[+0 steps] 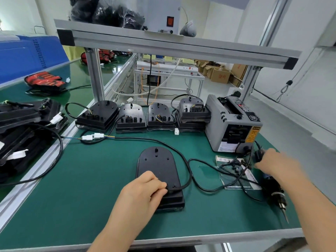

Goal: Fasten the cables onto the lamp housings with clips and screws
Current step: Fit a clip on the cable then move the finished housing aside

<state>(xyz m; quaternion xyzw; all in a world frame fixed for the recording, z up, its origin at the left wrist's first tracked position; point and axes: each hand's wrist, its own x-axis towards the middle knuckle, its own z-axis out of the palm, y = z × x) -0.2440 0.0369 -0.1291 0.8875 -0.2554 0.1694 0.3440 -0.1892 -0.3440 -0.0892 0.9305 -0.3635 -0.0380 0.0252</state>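
Left hand (145, 188), bottom centre of the frame, has its fingers curled round the cable (189, 171), pinning it onto the near end of the lamp housing (158, 164) lying flat on the green mat. Looks like the cable's being positioned, no clip on yet. Right hand (276, 164) is stretched out at right toward the parts bag (234, 171); it's too blurry to tell whether it's closed. Next up is probably a clip, then the screwdriver (276, 195) at lower right.

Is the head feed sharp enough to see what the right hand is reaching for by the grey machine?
Head view: the right hand is motion-blurred, so what it touches near the clear bag of small parts cannot be told; the left hand on the lamp housing is sharp; the wide lens bows the shelf frame.
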